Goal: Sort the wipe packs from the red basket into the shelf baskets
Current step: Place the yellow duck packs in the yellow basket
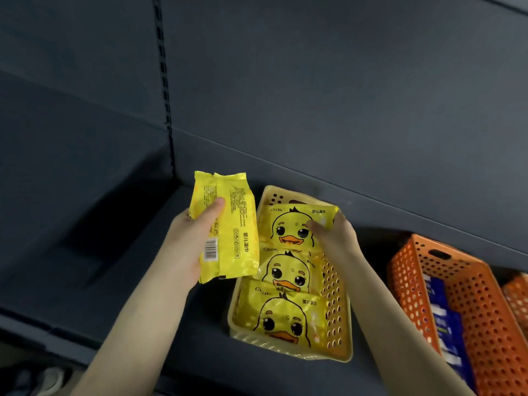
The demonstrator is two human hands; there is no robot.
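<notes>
Left hand (185, 244) grips one yellow wipe pack (237, 215); right hand (340, 232) pinches the rearmost of three duck packs (288, 227) in one yellow basket (338, 312). Two orange baskets (485, 315) stand lower right.

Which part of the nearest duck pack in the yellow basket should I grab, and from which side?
Come down from above and grip the right edge of the nearest pack, where a gap seems to show beside the holed wall of the yellow basket. It lies flat, face up, its far end over the middle pack, so probably nothing pins it.
</notes>
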